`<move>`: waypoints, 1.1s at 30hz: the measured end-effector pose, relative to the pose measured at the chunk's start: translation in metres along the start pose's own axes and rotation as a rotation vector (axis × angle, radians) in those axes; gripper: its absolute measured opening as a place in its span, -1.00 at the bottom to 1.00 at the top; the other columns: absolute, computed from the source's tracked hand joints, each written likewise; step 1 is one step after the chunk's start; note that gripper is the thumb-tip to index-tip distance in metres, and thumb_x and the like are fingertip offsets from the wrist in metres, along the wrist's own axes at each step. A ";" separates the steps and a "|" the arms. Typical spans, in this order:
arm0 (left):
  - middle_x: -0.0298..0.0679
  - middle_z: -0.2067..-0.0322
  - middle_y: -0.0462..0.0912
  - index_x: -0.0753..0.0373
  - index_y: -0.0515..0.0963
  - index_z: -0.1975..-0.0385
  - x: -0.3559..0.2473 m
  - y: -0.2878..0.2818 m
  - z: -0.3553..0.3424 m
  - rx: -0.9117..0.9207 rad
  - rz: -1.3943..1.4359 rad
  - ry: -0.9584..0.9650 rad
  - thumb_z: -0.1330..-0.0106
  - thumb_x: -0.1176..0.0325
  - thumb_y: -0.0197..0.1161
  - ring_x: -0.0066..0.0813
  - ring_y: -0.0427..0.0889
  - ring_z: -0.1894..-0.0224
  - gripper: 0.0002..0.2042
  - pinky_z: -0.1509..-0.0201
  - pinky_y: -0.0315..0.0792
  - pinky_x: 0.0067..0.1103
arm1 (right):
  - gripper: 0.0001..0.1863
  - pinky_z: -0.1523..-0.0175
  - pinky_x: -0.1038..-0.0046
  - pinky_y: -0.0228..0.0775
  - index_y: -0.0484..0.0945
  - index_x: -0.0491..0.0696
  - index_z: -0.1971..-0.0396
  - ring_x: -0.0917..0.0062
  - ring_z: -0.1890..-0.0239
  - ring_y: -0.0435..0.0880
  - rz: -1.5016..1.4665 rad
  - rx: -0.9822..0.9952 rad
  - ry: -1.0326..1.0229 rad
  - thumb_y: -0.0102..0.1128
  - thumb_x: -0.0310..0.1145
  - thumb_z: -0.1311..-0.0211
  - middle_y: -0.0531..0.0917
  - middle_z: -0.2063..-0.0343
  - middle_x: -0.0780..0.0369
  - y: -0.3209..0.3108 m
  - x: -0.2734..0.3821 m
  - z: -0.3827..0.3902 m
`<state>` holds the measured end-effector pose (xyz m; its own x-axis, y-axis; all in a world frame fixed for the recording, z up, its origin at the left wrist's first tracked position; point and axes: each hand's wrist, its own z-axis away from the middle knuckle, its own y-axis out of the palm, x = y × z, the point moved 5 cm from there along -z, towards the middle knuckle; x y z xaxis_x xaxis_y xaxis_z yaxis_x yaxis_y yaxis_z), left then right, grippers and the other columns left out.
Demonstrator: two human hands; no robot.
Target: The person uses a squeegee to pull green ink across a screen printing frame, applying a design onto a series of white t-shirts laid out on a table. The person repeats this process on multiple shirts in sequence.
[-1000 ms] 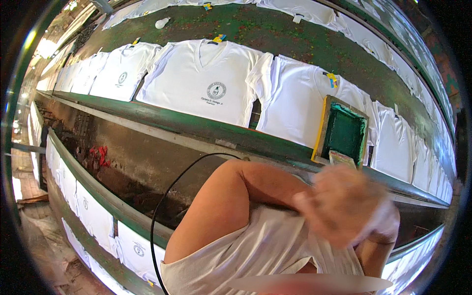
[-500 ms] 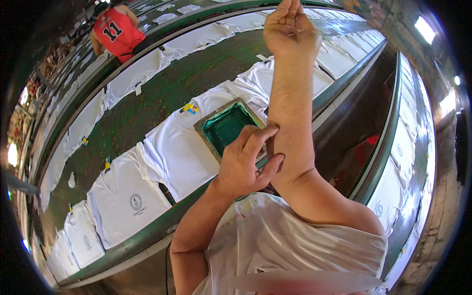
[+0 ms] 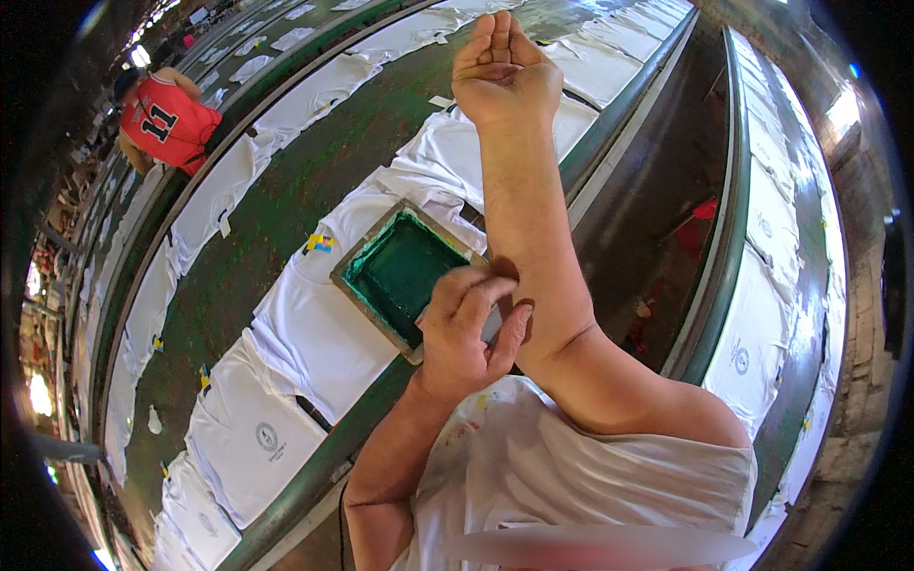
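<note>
My right arm is stretched out ahead, palm up. My right hand is empty, its fingers loosely bent, above the row of shirts. My left hand reaches across to my right forearm, its bent fingertips at the skin near the elbow. Thumb and fingers are apart, and nothing shows between them. Beneath the left hand, a screen-printing frame with a green-stained inside rests on a white shirt; the hand hides its near right corner. A white shirt with a round grey print lies to the left.
Long green tables carry rows of white shirts. Another table with printed shirts runs along the right, past a dark gap. A person in a red jersey stands at the far left. A brick wall borders the right side.
My view has shifted, so the tables and the frame appear farther left. My left fingers have moved slightly against the forearm; the right arm stays stretched out.
</note>
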<state>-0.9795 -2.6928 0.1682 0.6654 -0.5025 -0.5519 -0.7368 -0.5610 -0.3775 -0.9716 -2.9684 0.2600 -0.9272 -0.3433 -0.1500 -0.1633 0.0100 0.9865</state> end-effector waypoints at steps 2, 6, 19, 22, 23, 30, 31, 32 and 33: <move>-0.10 0.23 0.74 0.27 0.67 0.00 0.000 0.017 0.003 0.096 0.070 -0.093 -0.38 0.46 0.53 -0.04 0.74 0.18 -0.75 0.01 0.62 -0.19 | -0.66 0.11 0.35 0.85 0.57 -0.07 -0.30 0.34 0.13 0.87 -0.013 0.018 -0.007 0.13 -0.28 -0.69 0.83 0.07 0.24 0.007 0.020 -0.005; -0.16 0.36 0.73 0.22 0.68 0.10 -0.008 0.047 -0.003 0.121 -0.037 0.057 -0.40 0.40 0.54 -0.05 0.72 0.30 -0.81 0.02 0.62 -0.12 | -0.75 0.10 0.29 0.81 0.64 -0.10 -0.13 0.29 0.10 0.89 -0.073 0.045 0.001 0.06 -0.36 -0.67 0.85 0.09 0.23 0.018 0.054 -0.030; 0.58 -0.66 -0.06 0.59 0.01 -0.69 -0.011 0.193 -0.063 0.163 -0.038 0.231 -0.68 0.00 0.21 0.78 -0.10 -0.69 -0.11 -0.75 -0.10 0.23 | -0.70 0.12 0.32 0.81 0.60 -0.11 -0.21 0.29 0.10 0.87 -0.019 0.138 -0.090 0.00 -0.33 -0.72 0.84 0.12 0.19 0.053 0.148 -0.111; 0.68 -0.64 -0.19 0.67 -0.09 -0.68 0.005 0.218 -0.080 0.144 0.034 0.036 -0.67 -0.09 0.19 0.78 -0.17 -0.69 -0.02 -0.75 -0.15 0.23 | -0.67 0.08 0.35 0.75 0.54 -0.11 -0.28 0.32 0.10 0.84 0.150 0.109 -0.268 0.00 -0.29 -0.74 0.83 0.10 0.16 0.057 0.166 -0.115; 0.68 -0.65 -0.24 0.67 -0.16 -0.68 0.005 0.224 -0.090 0.115 -0.001 0.064 -0.68 -0.11 0.16 0.75 -0.18 -0.70 0.01 -0.75 -0.19 0.22 | -0.65 0.06 0.37 0.67 0.53 -0.12 -0.31 0.33 0.09 0.82 0.186 0.117 -0.299 0.02 -0.29 -0.73 0.82 0.08 0.12 0.059 0.167 -0.114; 0.52 -0.68 -0.14 0.59 -0.39 -0.70 0.005 0.234 -0.189 -0.147 0.028 -0.113 -0.72 -0.18 0.08 0.30 0.05 -0.73 0.07 -0.78 -0.06 -0.08 | -0.70 0.35 0.37 0.63 0.64 -0.14 -0.23 0.33 0.37 0.88 0.409 0.434 -0.427 0.13 -0.31 -0.73 0.88 0.26 0.06 0.075 0.165 -0.065; 0.47 -0.68 -0.09 0.59 -0.36 -0.71 0.007 0.229 -0.202 -0.169 0.179 -0.182 -0.73 -0.18 0.08 0.20 0.09 -0.73 0.05 -0.78 -0.01 -0.13 | -0.69 0.35 0.38 0.64 0.66 -0.15 -0.22 0.33 0.37 0.88 0.436 0.473 -0.462 0.14 -0.30 -0.73 0.88 0.25 0.04 0.074 0.170 -0.054; 0.42 -0.69 -0.04 0.58 -0.33 -0.72 0.009 0.225 -0.213 -0.192 0.333 -0.235 -0.73 -0.19 0.07 0.11 0.13 -0.72 0.04 -0.77 0.04 -0.19 | -0.67 0.34 0.36 0.66 0.64 -0.16 -0.25 0.30 0.36 0.89 0.456 0.426 -0.479 0.12 -0.31 -0.73 0.89 0.24 0.01 0.069 0.176 -0.047; 0.38 -0.63 0.12 0.62 -0.33 -0.70 0.004 0.222 -0.223 -0.169 0.345 -0.155 -0.75 -0.14 0.08 0.09 0.25 -0.67 0.03 -0.72 0.14 -0.23 | -0.65 0.31 0.33 0.68 0.62 -0.16 -0.28 0.26 0.33 0.90 0.475 0.402 -0.491 0.11 -0.28 -0.73 0.89 0.23 0.02 0.066 0.182 -0.041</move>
<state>-1.1131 -2.9660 0.2478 0.3479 -0.5822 -0.7349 -0.8748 -0.4836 -0.0311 -1.1377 -3.0686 0.3000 -0.9556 0.2357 0.1770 0.2648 0.4223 0.8669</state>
